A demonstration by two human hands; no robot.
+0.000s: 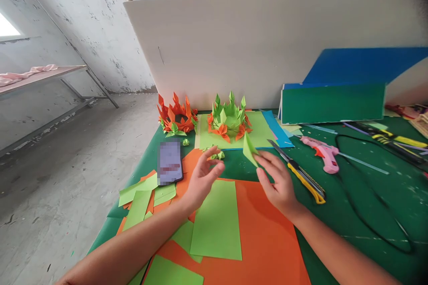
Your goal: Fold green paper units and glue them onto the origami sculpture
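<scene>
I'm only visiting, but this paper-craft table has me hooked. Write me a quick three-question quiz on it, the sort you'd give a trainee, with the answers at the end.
1. Choose one: what does the person's right hand hold?
a) the pink glue gun
b) a folded green paper
c) a blue sheet

2. True or false: from the camera's side, the yellow-handled knife lies to the right of the phone.

3. Fill in: the mostly orange paper crown stands to the ...... of the mostly green paper crown in the picture.

Key: 1. b; 2. true; 3. left
</scene>
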